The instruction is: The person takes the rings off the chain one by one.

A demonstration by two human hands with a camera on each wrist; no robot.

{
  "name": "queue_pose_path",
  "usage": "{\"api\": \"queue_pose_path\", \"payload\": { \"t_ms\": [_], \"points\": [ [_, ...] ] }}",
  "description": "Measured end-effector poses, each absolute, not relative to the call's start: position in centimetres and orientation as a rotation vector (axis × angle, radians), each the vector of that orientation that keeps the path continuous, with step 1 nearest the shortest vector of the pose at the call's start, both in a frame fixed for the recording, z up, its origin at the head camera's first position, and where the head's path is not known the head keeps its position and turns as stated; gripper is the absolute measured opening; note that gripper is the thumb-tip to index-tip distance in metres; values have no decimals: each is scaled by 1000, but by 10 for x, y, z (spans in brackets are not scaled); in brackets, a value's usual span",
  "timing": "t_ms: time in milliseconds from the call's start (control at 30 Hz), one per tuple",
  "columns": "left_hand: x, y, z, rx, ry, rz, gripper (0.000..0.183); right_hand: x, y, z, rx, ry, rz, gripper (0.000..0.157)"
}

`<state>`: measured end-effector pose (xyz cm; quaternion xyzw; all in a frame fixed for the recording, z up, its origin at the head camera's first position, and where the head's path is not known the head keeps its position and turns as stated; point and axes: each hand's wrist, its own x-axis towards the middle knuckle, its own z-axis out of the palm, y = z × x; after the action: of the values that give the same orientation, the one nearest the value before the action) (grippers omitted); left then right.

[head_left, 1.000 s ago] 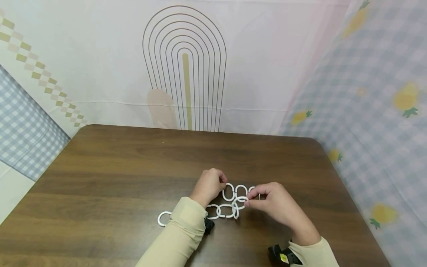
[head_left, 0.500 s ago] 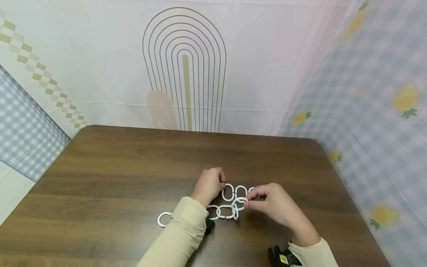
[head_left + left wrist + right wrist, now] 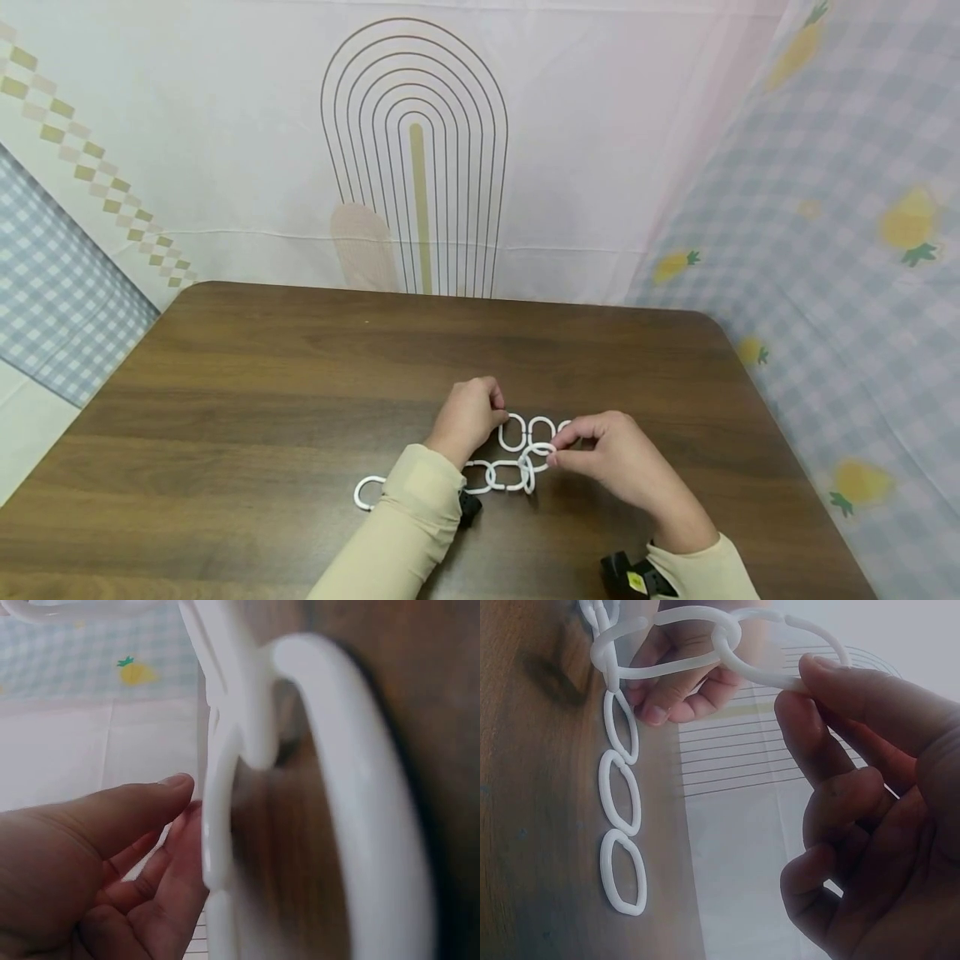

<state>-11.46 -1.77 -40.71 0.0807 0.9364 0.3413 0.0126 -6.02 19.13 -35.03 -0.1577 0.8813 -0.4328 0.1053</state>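
Observation:
My right hand [image 3: 611,458] pinches a white plastic chain link [image 3: 542,445] between thumb and index finger, raised off the table. That link hooks through another link [image 3: 667,673] of the chain, as the right wrist view shows. More joined links [image 3: 514,487] run left, passing behind my left forearm. Beyond the chain, three separate oval links [image 3: 604,796] lie in a row. My left hand [image 3: 465,417] is at the left end of this row, fingertips right at the nearest link [image 3: 609,720], the fingers loosely bent. A large blurred link [image 3: 337,750] fills the left wrist view.
The brown wooden table [image 3: 300,358] lies under both hands. One white link [image 3: 367,480] shows left of my left sleeve [image 3: 405,508]. A patterned cloth [image 3: 585,167] hangs behind the table, and a checked cloth [image 3: 825,350] hangs along the right.
My right hand and the pinched link have shifted very slightly left. The left hand stays almost still beside the row of separate links.

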Motion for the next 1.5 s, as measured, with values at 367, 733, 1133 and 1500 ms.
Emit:
{"api": "queue_pose_path", "payload": {
  "t_ms": [367, 733, 1133, 1500],
  "points": [
    [-104, -21, -398, 337, 2800, 1233, 12, -60, 191, -349, -467, 2590, -1283, 8],
    [-93, -32, -391, 487, 2627, 1363, 8, -59, 190, -349, -461, 2583, -1283, 8],
    [-85, -40, -396, 611, 2412, 1513, 13, -60, 190, -350, -485, 2599, -1313, 7],
    [-81, -40, -398, 728, 2349, 1519, 12, -59, 189, -351, -505, 2610, -1322, 7]
  ]
}}
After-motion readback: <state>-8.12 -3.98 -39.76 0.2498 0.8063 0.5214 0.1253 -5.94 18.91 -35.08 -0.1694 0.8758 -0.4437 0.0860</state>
